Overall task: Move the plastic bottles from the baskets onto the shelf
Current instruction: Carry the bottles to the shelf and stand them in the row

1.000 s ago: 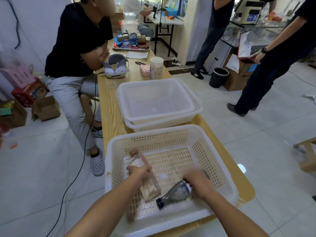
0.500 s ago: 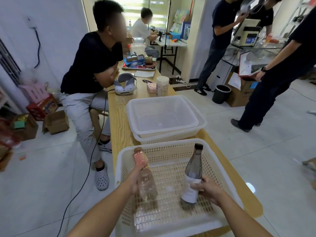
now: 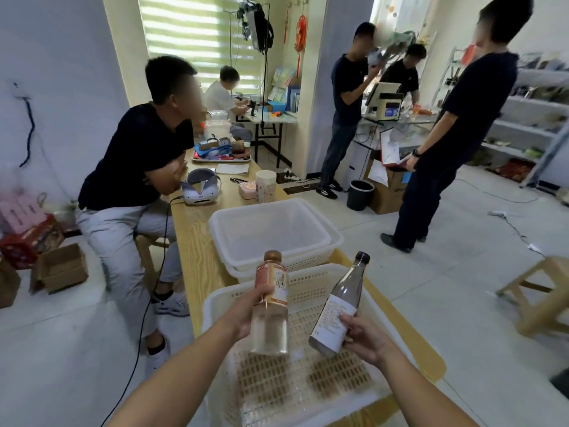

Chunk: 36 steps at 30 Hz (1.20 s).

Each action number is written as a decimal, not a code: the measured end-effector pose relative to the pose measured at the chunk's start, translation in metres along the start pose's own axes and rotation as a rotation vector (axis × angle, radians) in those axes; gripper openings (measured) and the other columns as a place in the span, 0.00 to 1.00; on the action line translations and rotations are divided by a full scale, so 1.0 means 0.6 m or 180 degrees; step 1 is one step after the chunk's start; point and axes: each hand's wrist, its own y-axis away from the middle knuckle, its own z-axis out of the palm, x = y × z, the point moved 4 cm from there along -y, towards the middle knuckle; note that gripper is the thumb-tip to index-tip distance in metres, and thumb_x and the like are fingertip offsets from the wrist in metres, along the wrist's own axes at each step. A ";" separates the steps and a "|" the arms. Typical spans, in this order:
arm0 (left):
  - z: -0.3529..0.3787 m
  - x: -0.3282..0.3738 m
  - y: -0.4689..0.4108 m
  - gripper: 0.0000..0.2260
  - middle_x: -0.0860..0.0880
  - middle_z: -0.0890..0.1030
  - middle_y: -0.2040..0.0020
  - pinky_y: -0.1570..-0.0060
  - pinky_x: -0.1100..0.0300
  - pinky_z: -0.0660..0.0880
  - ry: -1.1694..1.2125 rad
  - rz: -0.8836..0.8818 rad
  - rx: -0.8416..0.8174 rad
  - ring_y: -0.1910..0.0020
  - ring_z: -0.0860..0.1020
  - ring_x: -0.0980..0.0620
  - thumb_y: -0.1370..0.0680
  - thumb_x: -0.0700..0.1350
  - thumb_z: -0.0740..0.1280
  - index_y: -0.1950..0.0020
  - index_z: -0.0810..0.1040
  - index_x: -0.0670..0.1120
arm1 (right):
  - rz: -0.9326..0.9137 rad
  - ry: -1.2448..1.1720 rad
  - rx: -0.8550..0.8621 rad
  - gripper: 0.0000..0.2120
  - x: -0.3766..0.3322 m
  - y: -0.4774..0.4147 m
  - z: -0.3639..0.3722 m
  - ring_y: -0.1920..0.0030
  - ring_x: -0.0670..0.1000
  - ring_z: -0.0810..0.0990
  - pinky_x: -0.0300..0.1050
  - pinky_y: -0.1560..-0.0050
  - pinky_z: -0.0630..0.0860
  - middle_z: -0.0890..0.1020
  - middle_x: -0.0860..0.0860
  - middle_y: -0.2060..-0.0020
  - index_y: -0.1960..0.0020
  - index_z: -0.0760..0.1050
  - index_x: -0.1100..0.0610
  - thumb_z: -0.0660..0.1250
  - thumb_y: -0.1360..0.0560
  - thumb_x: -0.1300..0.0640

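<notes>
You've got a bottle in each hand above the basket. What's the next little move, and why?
Probably turn right toward the shelf: the left hand grips the brown-capped bottle, the right hand the dark-capped bottle, both held above the near basket, and the shelf stands far right.

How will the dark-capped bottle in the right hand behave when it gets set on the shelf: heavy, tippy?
The dark-capped bottle looks clear and empty above its white label, so it is probably light. Tall with a narrow neck, it may tip easily if nudged. Its round body would likely roll if laid down.
</notes>
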 end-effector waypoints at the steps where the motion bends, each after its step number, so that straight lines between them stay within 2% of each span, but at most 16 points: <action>1: 0.008 0.007 0.002 0.24 0.33 0.77 0.41 0.40 0.41 0.73 -0.0040 0.0035 -0.0067 0.50 0.78 0.39 0.27 0.42 0.66 0.33 0.69 0.36 | -0.0075 0.0030 0.0066 0.14 -0.003 0.012 0.003 0.50 0.58 0.81 0.54 0.54 0.77 0.84 0.57 0.53 0.41 0.75 0.58 0.66 0.27 0.63; 3: 0.022 0.017 0.009 0.23 0.32 0.75 0.38 0.35 0.38 0.68 -0.0125 0.0076 -0.0169 0.46 0.76 0.38 0.26 0.40 0.66 0.32 0.69 0.35 | -0.0247 0.0053 0.0238 0.18 -0.006 0.039 0.009 0.50 0.57 0.81 0.51 0.57 0.78 0.84 0.56 0.51 0.39 0.74 0.58 0.68 0.28 0.61; 6: 0.040 0.021 0.019 0.19 0.32 0.76 0.39 0.33 0.38 0.68 -0.0317 0.0040 -0.0354 0.46 0.76 0.38 0.22 0.40 0.63 0.33 0.69 0.36 | -0.0535 -0.0067 0.0564 0.20 -0.008 0.085 0.014 0.46 0.59 0.80 0.51 0.55 0.77 0.82 0.58 0.45 0.36 0.72 0.59 0.69 0.27 0.61; 8: 0.056 0.020 0.030 0.18 0.33 0.78 0.40 0.34 0.39 0.69 -0.0455 -0.0004 -0.0545 0.46 0.77 0.38 0.22 0.42 0.63 0.33 0.71 0.37 | -0.0731 -0.0102 0.0793 0.19 -0.006 0.125 0.014 0.48 0.57 0.80 0.50 0.56 0.78 0.83 0.57 0.47 0.37 0.73 0.59 0.69 0.27 0.62; 10: 0.075 0.015 0.045 0.19 0.33 0.78 0.41 0.36 0.40 0.71 -0.0582 -0.0085 -0.0736 0.46 0.78 0.38 0.22 0.43 0.62 0.33 0.71 0.37 | -0.0893 -0.0156 0.1046 0.19 0.001 0.174 0.013 0.50 0.55 0.80 0.48 0.58 0.78 0.83 0.55 0.49 0.37 0.74 0.59 0.69 0.27 0.63; 14: 0.126 -0.016 0.092 0.19 0.36 0.81 0.46 0.46 0.45 0.76 -0.0849 -0.0318 -0.1263 0.52 0.80 0.40 0.22 0.45 0.64 0.33 0.71 0.38 | -0.1147 -0.0378 0.1526 0.18 0.040 0.289 0.006 0.49 0.55 0.79 0.49 0.54 0.76 0.82 0.56 0.47 0.38 0.73 0.60 0.68 0.27 0.65; 16: 0.158 -0.043 0.123 0.20 0.38 0.82 0.49 0.50 0.47 0.78 -0.1009 -0.0394 -0.1542 0.54 0.81 0.42 0.23 0.47 0.66 0.34 0.74 0.38 | -0.1253 -0.0538 0.1645 0.18 0.069 0.356 0.004 0.50 0.55 0.80 0.49 0.55 0.77 0.82 0.56 0.49 0.39 0.74 0.60 0.68 0.28 0.65; 19: 0.214 -0.097 0.189 0.19 0.39 0.84 0.52 0.58 0.52 0.81 -0.1221 -0.0592 -0.2034 0.58 0.84 0.44 0.26 0.50 0.68 0.40 0.78 0.38 | -0.1391 -0.0715 0.1833 0.20 0.121 0.465 0.002 0.50 0.55 0.81 0.48 0.57 0.78 0.84 0.55 0.51 0.41 0.75 0.60 0.71 0.33 0.61; 21: 0.252 -0.139 0.237 0.20 0.39 0.84 0.53 0.61 0.53 0.81 -0.1325 -0.0759 -0.2319 0.59 0.84 0.44 0.28 0.50 0.69 0.43 0.78 0.38 | -0.1475 -0.0804 0.2050 0.19 0.159 0.538 -0.006 0.48 0.56 0.81 0.49 0.55 0.78 0.83 0.56 0.49 0.40 0.75 0.61 0.70 0.31 0.61; 24: 0.308 -0.207 0.316 0.22 0.39 0.84 0.53 0.62 0.52 0.81 -0.1570 -0.0946 -0.2706 0.59 0.84 0.43 0.30 0.51 0.70 0.43 0.78 0.37 | -0.1596 -0.0996 0.2479 0.15 0.223 0.657 -0.020 0.47 0.57 0.80 0.51 0.52 0.78 0.82 0.58 0.48 0.38 0.74 0.63 0.66 0.25 0.64; 27: 0.364 -0.282 0.408 0.18 0.38 0.84 0.52 0.61 0.52 0.81 -0.1721 -0.1167 -0.3142 0.57 0.85 0.43 0.27 0.50 0.68 0.44 0.78 0.38 | -0.1737 -0.1196 0.2960 0.15 0.290 0.789 -0.028 0.47 0.59 0.79 0.54 0.48 0.77 0.82 0.59 0.49 0.39 0.74 0.64 0.66 0.26 0.66; 29: 0.397 -0.334 0.473 0.17 0.38 0.84 0.51 0.61 0.52 0.81 -0.1814 -0.1354 -0.3408 0.57 0.84 0.43 0.24 0.49 0.66 0.42 0.77 0.38 | -0.1851 -0.1335 0.3299 0.15 0.337 0.882 -0.026 0.48 0.59 0.79 0.55 0.47 0.77 0.81 0.60 0.50 0.40 0.74 0.64 0.66 0.27 0.67; 33: 0.452 -0.445 0.622 0.14 0.39 0.84 0.55 0.64 0.54 0.81 -0.1980 -0.1714 -0.3896 0.61 0.84 0.45 0.22 0.48 0.65 0.44 0.77 0.38 | -0.2083 -0.1588 0.3994 0.13 0.442 1.074 -0.003 0.52 0.59 0.80 0.53 0.51 0.77 0.82 0.60 0.53 0.41 0.74 0.64 0.64 0.26 0.68; 36: 0.477 -0.533 0.760 0.12 0.40 0.85 0.57 0.64 0.53 0.82 -0.2037 -0.1889 -0.4319 0.63 0.84 0.45 0.21 0.46 0.63 0.46 0.77 0.38 | -0.2272 -0.1798 0.4461 0.09 0.529 1.217 0.038 0.58 0.57 0.82 0.51 0.58 0.80 0.83 0.59 0.58 0.45 0.75 0.64 0.63 0.25 0.69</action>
